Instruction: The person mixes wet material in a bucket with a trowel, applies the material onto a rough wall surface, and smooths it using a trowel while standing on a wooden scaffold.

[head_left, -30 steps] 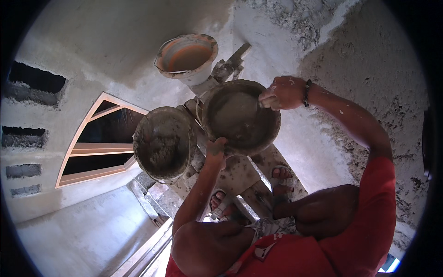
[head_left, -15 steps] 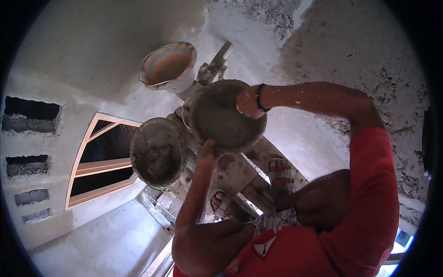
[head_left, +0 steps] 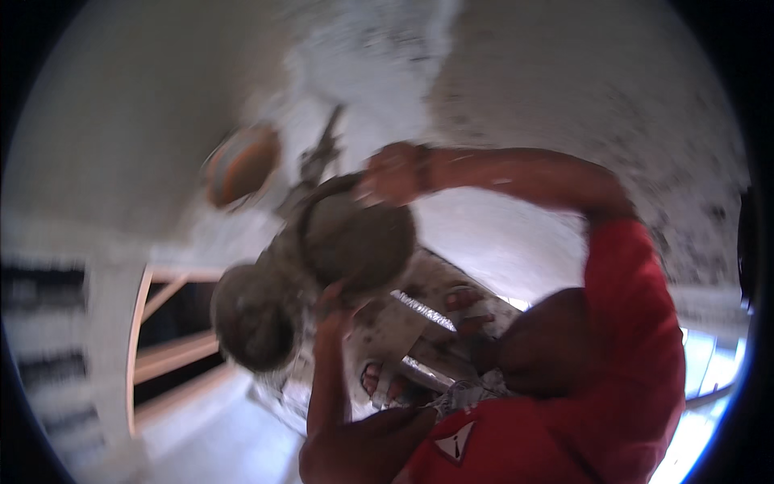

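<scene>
A round, mortar-stained basin is in front of me, its inside grey and blurred. My left hand grips its near rim. At the far right rim, my right hand, with a dark bracelet at the wrist, overlaps the basin. Its fingers are smeared by motion, so whether they hold the rim or anything else is unclear. Left of the basin sits a second round container with rough grey mortar inside.
A pale bucket with an orange-brown inside stands beyond the basin. Stained planks lie beneath my sandalled feet, with bright gaps between them. A wooden-framed opening is in the wall at left. Plastered wall rises ahead and to the right.
The view has shifted and blurred. My right hand has moved from inside the basin up to its far right rim. The basin now appears tilted differently; my left hand stays at its near rim.
</scene>
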Demonstrator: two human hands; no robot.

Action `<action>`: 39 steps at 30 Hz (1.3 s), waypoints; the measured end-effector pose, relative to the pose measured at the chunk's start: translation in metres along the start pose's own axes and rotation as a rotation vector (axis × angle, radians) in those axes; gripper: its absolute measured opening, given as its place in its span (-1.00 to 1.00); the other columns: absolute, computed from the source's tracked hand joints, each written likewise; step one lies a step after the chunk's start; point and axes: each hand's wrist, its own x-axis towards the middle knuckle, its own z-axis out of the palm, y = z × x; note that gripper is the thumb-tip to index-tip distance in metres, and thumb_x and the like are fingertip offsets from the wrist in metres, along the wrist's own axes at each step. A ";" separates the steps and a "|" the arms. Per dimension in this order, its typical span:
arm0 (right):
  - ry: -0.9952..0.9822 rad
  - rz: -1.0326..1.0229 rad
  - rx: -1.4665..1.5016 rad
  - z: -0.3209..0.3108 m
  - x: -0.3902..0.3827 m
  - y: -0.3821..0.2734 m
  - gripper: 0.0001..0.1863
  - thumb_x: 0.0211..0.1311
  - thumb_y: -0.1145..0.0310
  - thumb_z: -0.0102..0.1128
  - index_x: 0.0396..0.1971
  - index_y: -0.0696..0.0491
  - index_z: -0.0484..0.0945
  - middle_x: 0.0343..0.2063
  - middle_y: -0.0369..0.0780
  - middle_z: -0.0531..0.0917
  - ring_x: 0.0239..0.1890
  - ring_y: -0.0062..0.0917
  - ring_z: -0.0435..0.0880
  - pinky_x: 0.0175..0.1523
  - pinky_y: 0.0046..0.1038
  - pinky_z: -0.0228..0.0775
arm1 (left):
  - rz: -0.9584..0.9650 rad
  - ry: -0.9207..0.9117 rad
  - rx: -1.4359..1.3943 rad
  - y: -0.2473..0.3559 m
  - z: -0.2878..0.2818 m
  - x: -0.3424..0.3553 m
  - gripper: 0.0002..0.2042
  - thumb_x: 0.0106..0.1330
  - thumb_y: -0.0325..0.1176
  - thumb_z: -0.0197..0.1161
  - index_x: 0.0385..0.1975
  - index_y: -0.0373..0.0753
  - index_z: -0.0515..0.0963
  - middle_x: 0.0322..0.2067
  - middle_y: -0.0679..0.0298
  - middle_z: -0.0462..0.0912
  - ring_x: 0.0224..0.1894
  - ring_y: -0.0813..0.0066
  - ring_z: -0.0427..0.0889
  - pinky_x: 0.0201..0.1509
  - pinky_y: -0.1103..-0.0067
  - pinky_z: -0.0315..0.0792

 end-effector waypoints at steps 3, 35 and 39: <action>-0.270 0.339 -0.081 -0.007 0.052 -0.023 -0.78 -0.03 0.26 0.10 -0.39 0.02 0.60 -0.48 -0.26 0.63 -0.38 -0.48 0.62 -0.30 -0.45 0.46 | 0.032 0.058 -0.172 -0.031 -0.005 -0.006 -0.38 0.00 -0.11 0.41 0.06 -0.25 0.41 0.02 0.07 0.48 0.07 0.15 0.45 0.14 0.36 0.36; -0.148 -0.199 0.076 0.053 0.059 -0.034 -0.75 0.10 0.26 0.04 -0.28 -0.03 0.63 -0.38 -0.10 0.63 -0.24 -0.27 0.63 -0.14 -0.24 0.48 | -0.599 0.011 -1.441 -0.015 0.007 -0.130 -0.31 0.25 -0.05 0.21 0.26 -0.24 0.07 -0.02 0.01 0.40 -0.29 0.22 0.61 -0.23 0.35 0.55; -0.061 0.203 0.418 0.067 0.146 0.065 -0.65 0.12 0.20 0.08 -0.06 -0.11 0.49 -0.14 -0.16 0.49 -0.08 -0.28 0.50 -0.01 -0.24 0.40 | -0.773 0.218 -1.408 -0.010 0.001 -0.200 -0.31 0.22 -0.12 0.24 0.25 -0.26 0.10 -0.07 0.01 0.43 -0.37 0.28 0.62 -0.37 0.44 0.58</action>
